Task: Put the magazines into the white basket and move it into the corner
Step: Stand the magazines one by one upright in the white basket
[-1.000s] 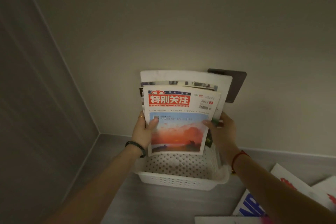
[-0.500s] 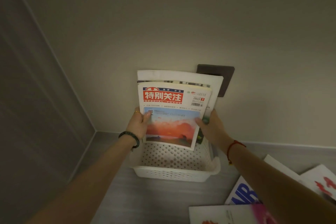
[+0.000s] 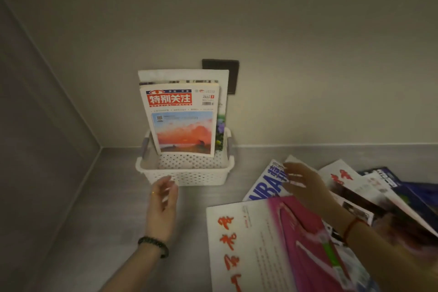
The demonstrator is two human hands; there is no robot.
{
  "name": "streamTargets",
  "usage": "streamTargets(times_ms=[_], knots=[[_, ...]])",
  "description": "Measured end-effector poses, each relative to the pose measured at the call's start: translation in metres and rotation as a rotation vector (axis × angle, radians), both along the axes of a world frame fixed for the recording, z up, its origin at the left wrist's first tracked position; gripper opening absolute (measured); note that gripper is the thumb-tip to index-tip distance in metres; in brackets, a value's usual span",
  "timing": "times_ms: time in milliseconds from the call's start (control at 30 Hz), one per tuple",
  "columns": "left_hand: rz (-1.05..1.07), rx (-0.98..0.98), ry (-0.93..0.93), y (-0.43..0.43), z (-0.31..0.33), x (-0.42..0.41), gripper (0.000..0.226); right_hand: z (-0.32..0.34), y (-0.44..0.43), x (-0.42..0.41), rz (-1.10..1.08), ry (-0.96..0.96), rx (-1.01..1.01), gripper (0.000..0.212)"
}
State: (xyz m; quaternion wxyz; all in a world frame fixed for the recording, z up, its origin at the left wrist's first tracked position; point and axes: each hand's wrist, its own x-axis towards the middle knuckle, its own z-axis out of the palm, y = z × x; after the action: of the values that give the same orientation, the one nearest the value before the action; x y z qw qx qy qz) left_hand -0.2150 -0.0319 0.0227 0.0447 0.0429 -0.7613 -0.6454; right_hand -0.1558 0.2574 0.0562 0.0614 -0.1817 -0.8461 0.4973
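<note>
The white perforated basket [image 3: 189, 174] stands on the grey floor against the back wall. Upright inside it lean a few magazines; the front one [image 3: 182, 121] has a red title block and a sunset picture. My left hand [image 3: 162, 206] hovers open just in front of the basket's near wall, holding nothing. My right hand [image 3: 304, 185] is open, fingers spread over the blue NBA magazine [image 3: 267, 185] in the pile on the floor at the right. A white and pink magazine [image 3: 272, 249] lies nearest me.
A dark wall plate [image 3: 227, 71] sits on the wall behind the basket. The room's corner [image 3: 100, 147] lies to the basket's left, with bare floor between. More magazines [image 3: 379, 187] overlap at the far right.
Both hands let go of the sunset magazine, which now stands in the basket. The left hand dropped in front of the basket; the right hand moved right, over the floor pile.
</note>
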Motion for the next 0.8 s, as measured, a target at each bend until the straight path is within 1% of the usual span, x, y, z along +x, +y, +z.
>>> streamTargets(times_ms=[33,67,133,167,200,267,333,400,467,533,600,700,800], knots=[[-0.006,0.019,-0.046,0.009,-0.005,0.017,0.020,-0.005,0.003,0.017,-0.003,-0.014,-0.007,0.035],[-0.016,0.063,-0.101,0.019,-0.010,0.036,0.015,-0.009,0.005,0.032,0.016,-0.038,0.029,0.034],[-0.053,0.159,-0.259,0.039,-0.019,0.074,0.005,-0.020,0.007,0.059,0.111,-0.097,0.193,0.027],[-0.068,0.188,-0.348,0.049,-0.025,0.093,0.008,-0.025,0.008,0.071,0.160,-0.117,0.215,0.024],[-0.088,0.206,-0.433,0.058,-0.031,0.112,0.013,-0.032,0.008,0.082,0.199,-0.154,0.187,0.024],[-0.123,0.258,-0.615,0.076,-0.035,0.146,0.025,-0.044,0.007,0.101,0.255,-0.256,0.133,0.041],[-0.124,0.408,-0.828,0.090,-0.032,0.172,0.033,-0.054,0.011,0.112,0.304,-0.293,0.199,0.056],[-0.133,0.600,-1.019,0.101,-0.029,0.191,0.043,-0.063,0.015,0.120,0.383,-0.303,0.296,0.059],[-0.134,0.690,-1.128,0.109,-0.031,0.207,0.049,-0.070,0.018,0.125,0.473,-0.328,0.413,0.061],[-0.080,0.761,-1.149,0.118,-0.032,0.216,0.044,-0.076,0.020,0.128,0.512,-0.340,0.478,0.063],[0.034,0.819,-1.135,0.130,-0.030,0.218,0.040,-0.077,0.021,0.129,0.530,-0.344,0.495,0.063],[0.177,0.797,-1.105,0.147,-0.027,0.217,0.033,-0.079,0.023,0.129,0.566,-0.357,0.535,0.061],[0.224,0.770,-1.037,0.158,-0.028,0.216,0.026,-0.081,0.025,0.130,0.589,-0.362,0.570,0.062]])
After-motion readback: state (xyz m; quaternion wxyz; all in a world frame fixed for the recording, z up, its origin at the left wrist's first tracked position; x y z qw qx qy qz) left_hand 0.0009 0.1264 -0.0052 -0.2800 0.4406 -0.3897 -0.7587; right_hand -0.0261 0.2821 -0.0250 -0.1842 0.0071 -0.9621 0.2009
